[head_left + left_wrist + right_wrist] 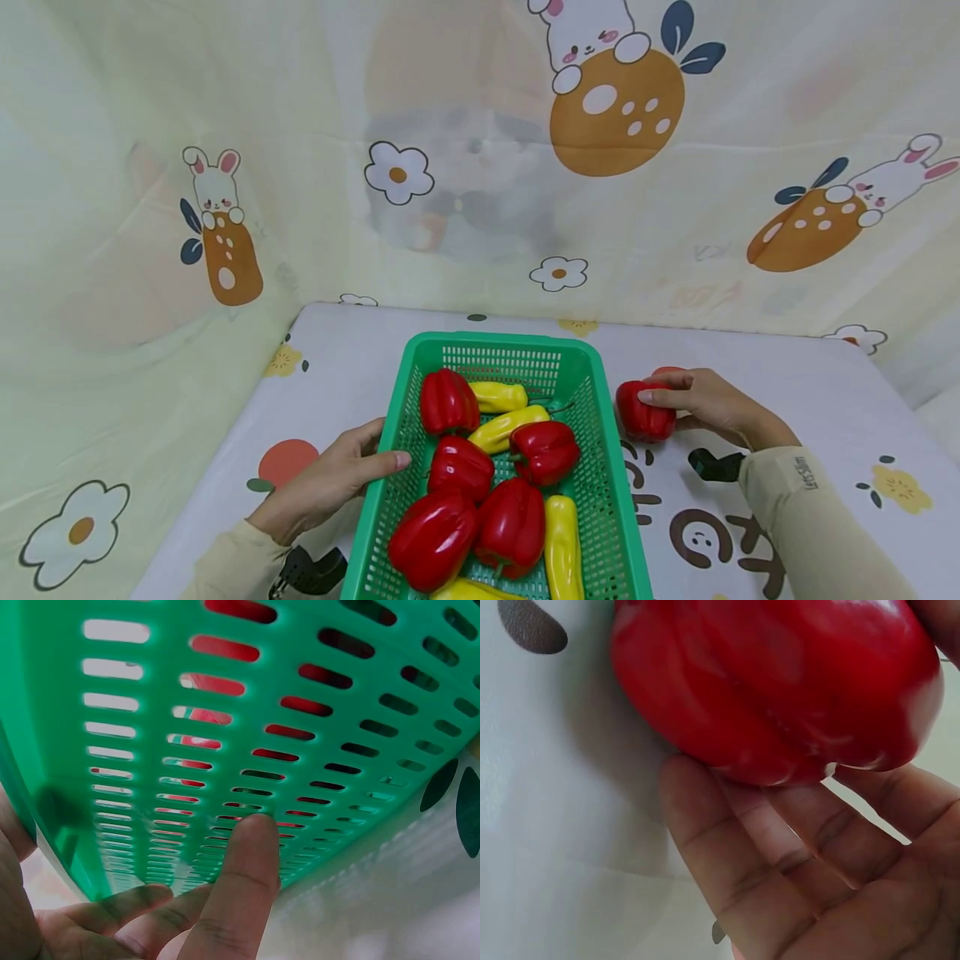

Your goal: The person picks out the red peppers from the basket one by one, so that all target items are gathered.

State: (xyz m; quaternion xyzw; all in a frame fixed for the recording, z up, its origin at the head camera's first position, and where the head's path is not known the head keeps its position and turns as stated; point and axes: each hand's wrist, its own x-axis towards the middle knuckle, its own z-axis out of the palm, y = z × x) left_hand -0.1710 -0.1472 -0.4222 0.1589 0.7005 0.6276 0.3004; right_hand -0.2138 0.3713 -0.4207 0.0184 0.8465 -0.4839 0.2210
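Observation:
A green plastic basket [611, 467] stands on the table, with several red bell peppers [450, 402] and yellow peppers [564, 546] lying in it. My left hand [341, 471] grips its left side, thumb over the rim. The left wrist view shows the fingers [251, 877] of that hand against the slotted outer wall [225, 735]. To the right of the basket, my right hand [708, 404] holds another red bell pepper [641, 417] between thumb and fingers. Up close in the right wrist view, fingers [705, 817] reach under this pepper [780, 682].
A white printed cloth [810, 400] covers the table, with fruit, flowers and lettering on it. Behind and to the left hangs a pale curtain [480, 225] with rabbit prints. A black wrist device [311, 571] sits below the left hand, another [716, 467] by the right.

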